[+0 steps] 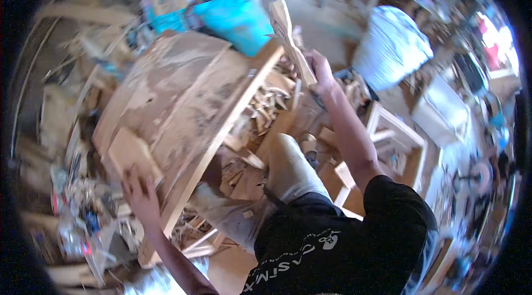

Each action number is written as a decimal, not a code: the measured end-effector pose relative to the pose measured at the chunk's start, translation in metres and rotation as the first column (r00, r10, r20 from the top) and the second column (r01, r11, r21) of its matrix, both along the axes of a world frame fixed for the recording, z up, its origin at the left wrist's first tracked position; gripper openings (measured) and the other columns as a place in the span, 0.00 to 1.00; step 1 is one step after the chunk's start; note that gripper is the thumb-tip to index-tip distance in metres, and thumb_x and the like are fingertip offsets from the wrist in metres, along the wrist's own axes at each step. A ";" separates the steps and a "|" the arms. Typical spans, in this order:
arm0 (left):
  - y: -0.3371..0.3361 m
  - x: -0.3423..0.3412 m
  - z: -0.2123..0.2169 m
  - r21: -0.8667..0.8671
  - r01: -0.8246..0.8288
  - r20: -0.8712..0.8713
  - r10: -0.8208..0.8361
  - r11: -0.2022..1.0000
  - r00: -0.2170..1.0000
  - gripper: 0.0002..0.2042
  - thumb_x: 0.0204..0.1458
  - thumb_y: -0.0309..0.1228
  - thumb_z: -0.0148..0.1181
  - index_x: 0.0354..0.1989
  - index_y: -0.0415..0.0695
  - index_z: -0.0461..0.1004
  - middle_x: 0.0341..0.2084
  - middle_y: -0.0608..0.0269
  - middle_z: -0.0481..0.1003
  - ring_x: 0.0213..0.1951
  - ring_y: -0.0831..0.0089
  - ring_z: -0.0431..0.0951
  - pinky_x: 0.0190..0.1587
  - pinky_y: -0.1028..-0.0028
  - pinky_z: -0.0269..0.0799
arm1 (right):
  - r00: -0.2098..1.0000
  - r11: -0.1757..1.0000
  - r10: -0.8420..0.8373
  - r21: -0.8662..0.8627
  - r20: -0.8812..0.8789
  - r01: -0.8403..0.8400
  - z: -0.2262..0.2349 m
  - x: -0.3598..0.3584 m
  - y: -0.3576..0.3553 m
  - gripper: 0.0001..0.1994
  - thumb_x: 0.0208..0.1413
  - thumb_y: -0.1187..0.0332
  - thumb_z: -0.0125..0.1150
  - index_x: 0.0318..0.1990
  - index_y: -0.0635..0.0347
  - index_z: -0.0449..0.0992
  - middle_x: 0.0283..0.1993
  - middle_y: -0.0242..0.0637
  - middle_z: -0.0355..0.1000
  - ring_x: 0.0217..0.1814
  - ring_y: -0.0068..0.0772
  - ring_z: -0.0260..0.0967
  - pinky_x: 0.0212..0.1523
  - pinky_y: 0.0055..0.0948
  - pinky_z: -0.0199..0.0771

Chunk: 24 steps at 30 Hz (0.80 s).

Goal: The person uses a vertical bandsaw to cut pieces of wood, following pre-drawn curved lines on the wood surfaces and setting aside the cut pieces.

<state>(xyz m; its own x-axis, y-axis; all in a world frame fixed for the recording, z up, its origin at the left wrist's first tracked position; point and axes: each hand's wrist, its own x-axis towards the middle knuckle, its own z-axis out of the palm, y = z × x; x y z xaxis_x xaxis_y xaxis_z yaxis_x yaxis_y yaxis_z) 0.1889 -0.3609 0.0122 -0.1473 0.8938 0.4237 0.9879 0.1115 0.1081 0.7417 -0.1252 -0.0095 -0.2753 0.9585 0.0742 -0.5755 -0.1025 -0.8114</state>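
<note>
My right hand (321, 73) is raised beyond the far end of the workbench, closed round the lower end of a carved wooden piece (288, 35). That pale piece has a narrowed waist and a wider top, and it tilts up and to the left. On the near left part of the bench lies a flat wooden block (133, 155) with angled corners. My left hand (142, 194) rests on the block's near end, fingers spread over its surface; its thumb is hard to make out. The wooden workbench (183, 81) has a worn, dusty top and a straight rail along its right edge.
Wood offcuts (263, 109) are heaped beside the bench, against my legs. A turquoise sack (237, 18) sits past its far end, and a pale stuffed sack (392, 48) stands to the right. An open wooden frame (402, 137) is near my right arm. Clutter and scraps crowd the left side.
</note>
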 end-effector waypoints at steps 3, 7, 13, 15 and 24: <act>0.001 0.022 -0.009 -0.055 -0.186 -0.154 0.175 0.981 0.972 0.34 0.63 0.56 0.55 0.75 0.57 0.62 0.72 0.43 0.61 0.71 0.34 0.59 0.73 0.46 0.54 | 0.873 0.994 -0.039 -0.104 -0.486 -0.013 -0.037 0.058 -0.074 0.27 0.63 0.66 0.39 0.68 0.68 0.63 0.53 0.55 0.76 0.37 0.36 0.77 0.37 0.33 0.84; 0.016 0.047 -0.010 -0.155 -0.349 -0.148 0.328 0.924 0.933 0.41 0.57 0.67 0.54 0.77 0.66 0.55 0.73 0.40 0.58 0.70 0.29 0.58 0.72 0.43 0.54 | 0.790 0.990 -0.129 -0.125 -0.599 0.066 -0.070 0.085 -0.145 0.28 0.62 0.64 0.40 0.69 0.65 0.63 0.56 0.54 0.74 0.37 0.37 0.77 0.37 0.34 0.83; 0.008 0.035 -0.020 -0.067 -0.486 0.012 0.488 0.871 0.873 0.46 0.51 0.70 0.58 0.77 0.67 0.55 0.72 0.36 0.57 0.68 0.30 0.62 0.66 0.40 0.62 | 0.939 0.908 -0.282 -0.372 -0.197 0.195 -0.164 0.087 -0.187 0.24 0.65 0.63 0.46 0.63 0.68 0.68 0.50 0.49 0.77 0.36 0.29 0.76 0.34 0.26 0.82; 0.000 0.031 -0.022 -0.075 -0.498 -0.040 0.497 0.864 0.867 0.47 0.49 0.70 0.60 0.77 0.67 0.55 0.71 0.35 0.58 0.68 0.32 0.63 0.65 0.39 0.64 | 0.903 0.710 -0.425 -0.642 -0.064 0.289 -0.225 0.079 -0.200 0.19 0.70 0.58 0.47 0.52 0.64 0.77 0.37 0.41 0.78 0.34 0.32 0.76 0.35 0.30 0.80; -0.035 0.025 -0.003 0.232 -0.149 0.283 0.080 0.961 0.956 0.39 0.53 0.46 0.70 0.72 0.44 0.64 0.65 0.41 0.69 0.66 0.46 0.69 0.68 0.55 0.63 | -0.273 0.997 0.030 -0.049 0.961 -0.062 -0.361 0.025 -0.125 0.17 0.61 0.65 0.60 0.55 0.63 0.74 0.37 0.44 0.82 0.34 0.45 0.81 0.30 0.43 0.78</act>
